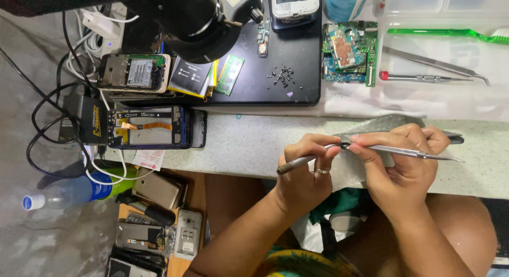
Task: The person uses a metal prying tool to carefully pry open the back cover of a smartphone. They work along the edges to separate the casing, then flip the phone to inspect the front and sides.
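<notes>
Left hand (305, 168) pinching a grey screwdriver (297, 163), right hand (400, 157) pinching steel tweezers (413, 153) — 2 tips meeting over the silvery bag (382, 126) at the counter edge (238, 144), braced close for steadiness.

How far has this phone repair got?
Done: two opened phones lie with backs off, screws out on the black mat, boards removed. In hand: left hand holds a screwdriver, right hand tweezers. Left: nothing looks reassembled yet.
</notes>
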